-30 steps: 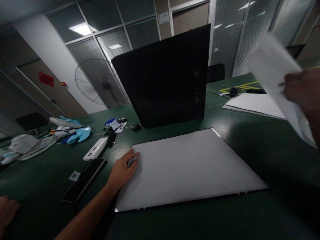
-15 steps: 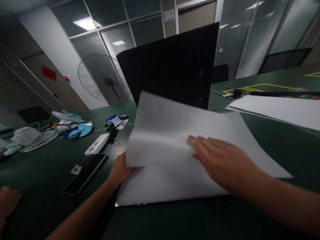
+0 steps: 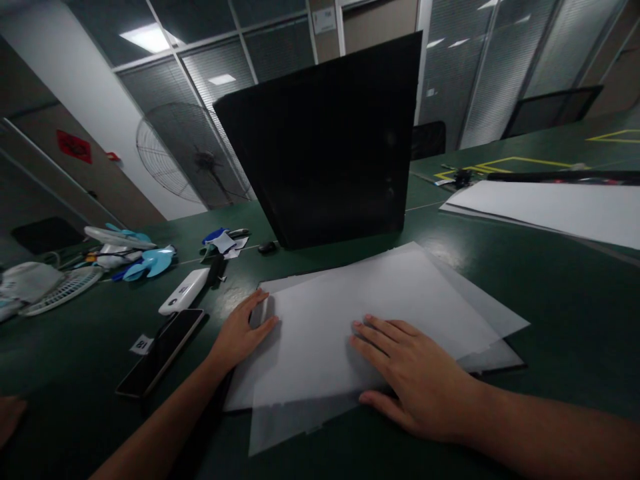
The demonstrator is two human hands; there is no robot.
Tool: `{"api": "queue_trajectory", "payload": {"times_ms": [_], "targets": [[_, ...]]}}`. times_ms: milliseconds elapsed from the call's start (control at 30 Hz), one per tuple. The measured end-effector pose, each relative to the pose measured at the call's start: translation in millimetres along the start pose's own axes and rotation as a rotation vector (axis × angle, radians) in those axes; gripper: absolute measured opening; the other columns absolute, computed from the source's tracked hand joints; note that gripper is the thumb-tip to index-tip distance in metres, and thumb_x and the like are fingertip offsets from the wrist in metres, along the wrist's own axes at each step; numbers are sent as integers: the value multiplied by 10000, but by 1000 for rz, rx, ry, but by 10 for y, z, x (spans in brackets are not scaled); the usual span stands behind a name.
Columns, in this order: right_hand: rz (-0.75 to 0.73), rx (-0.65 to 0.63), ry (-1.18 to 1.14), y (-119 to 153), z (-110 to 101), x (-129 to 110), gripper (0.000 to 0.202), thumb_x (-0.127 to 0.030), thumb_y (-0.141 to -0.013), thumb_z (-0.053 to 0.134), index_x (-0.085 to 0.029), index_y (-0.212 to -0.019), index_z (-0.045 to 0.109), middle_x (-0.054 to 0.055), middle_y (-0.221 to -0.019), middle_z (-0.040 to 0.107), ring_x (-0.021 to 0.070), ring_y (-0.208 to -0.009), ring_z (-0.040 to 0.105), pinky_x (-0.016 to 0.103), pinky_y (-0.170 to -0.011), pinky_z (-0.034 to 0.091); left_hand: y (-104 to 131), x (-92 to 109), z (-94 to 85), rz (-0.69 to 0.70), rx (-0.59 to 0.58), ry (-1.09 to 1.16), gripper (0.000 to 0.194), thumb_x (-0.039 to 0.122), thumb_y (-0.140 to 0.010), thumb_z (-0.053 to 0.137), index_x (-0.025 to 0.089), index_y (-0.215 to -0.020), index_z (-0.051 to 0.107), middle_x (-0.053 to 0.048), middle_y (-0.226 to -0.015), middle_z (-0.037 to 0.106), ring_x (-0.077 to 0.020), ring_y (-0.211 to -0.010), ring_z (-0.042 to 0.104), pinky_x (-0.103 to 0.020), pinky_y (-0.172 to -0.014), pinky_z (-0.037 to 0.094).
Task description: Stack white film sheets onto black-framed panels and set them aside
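Observation:
Several thin white sheets [image 3: 320,313] lie loosely fanned over a flat panel with a dark rim [image 3: 510,363] on the green table. My left hand [image 3: 243,331] rests at the left edge of the sheets, thumb and fingers apart, the thumb on the top sheet. Spread fingers of my right hand [image 3: 405,373] lie on the lower middle of the sheets. A corner of the sheets hangs past the panel's near edge. Behind them stands a large black panel [image 3: 330,147], tilted.
At the left are a phone [image 3: 160,353], a white device [image 3: 185,291], a label [image 3: 142,345] and fan parts [image 3: 150,262]. More white sheets [image 3: 550,207] lie at the right. Another person's hand [image 3: 10,417] shows at the lower left edge.
The raised, curled sheet has come down flat over the panel. My left hand has opened, and my right hand has moved down slightly with its fingers spread. The camera view has shifted a little.

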State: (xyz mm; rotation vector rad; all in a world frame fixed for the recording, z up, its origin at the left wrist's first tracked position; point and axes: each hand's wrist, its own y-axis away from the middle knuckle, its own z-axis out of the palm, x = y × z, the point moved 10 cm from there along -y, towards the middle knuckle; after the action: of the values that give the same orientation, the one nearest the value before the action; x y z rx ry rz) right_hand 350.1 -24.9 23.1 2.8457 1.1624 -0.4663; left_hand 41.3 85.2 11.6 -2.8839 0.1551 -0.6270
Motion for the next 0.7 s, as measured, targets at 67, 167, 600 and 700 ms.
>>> {"api": "queue_trajectory", "payload": {"times_ms": [67,167,600,700], "targets": [[-14,-12,-9,19,6,-23,803,-688,-1006,446,-152,-1604,461,160,-1659,336,396,-1520,356,617,-1221,350,-10,-8,-11,10,19,12,754,681,-829,641,205,-1413,617,-144,-1582,543,-334,-1451,524,-518,-1242,357],[-92,-7,-18,39,-19,-94,723,-624,-1027,451,-174,-1593,476,145,-1666,338,371,-1499,401,593,-1200,385,-31,-24,-25,8,47,17,711,663,-852,603,191,-1383,632,-144,-1554,574,-324,-1439,540,-504,-1247,354],[-159,-5,-65,32,-64,-37,640,-568,-1025,501,-182,-1533,557,124,-1591,479,356,-1470,444,571,-1197,384,-62,-190,-67,-96,89,89,641,616,-892,530,196,-1361,647,-121,-1564,569,-303,-1451,530,-463,-1253,346],[-161,-31,-74,37,-48,-41,679,-590,-1029,484,-196,-1581,500,111,-1634,413,363,-1503,395,591,-1213,360,-57,-167,-52,-84,63,87,653,625,-871,570,203,-1361,659,-114,-1598,532,-311,-1470,507,-468,-1264,326]]}}
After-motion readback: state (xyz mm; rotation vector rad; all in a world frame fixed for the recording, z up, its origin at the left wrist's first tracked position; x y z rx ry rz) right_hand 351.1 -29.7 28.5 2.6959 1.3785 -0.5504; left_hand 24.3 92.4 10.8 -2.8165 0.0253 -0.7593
